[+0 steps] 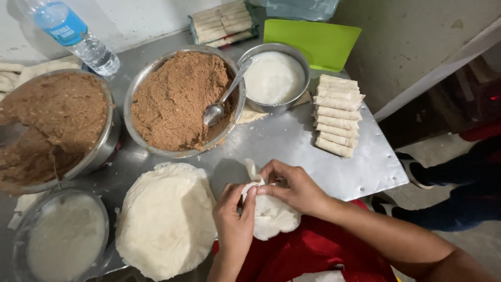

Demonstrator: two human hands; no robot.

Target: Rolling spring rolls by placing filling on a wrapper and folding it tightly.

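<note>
My left hand (235, 219) and my right hand (292, 188) both pinch a thin white wrapper sheet (274, 216) at its upper edge, near the front edge of the metal table (282, 141). The sheet hangs over my red lap. A round stack of white wrappers (164, 219) lies just left of my left hand. Above it a steel bowl of brown minced filling (177, 99) holds a metal spoon (222, 102).
A second bowl of brown filling (52, 125) sits at left, with a bowl of whitish paste (62, 237) below it. Another bowl of white paste (274, 78), several finished rolls (336, 115), a green board (313, 42), more rolls (222, 23) and a water bottle (73, 34) stand behind. Someone's legs (454, 193) are at right.
</note>
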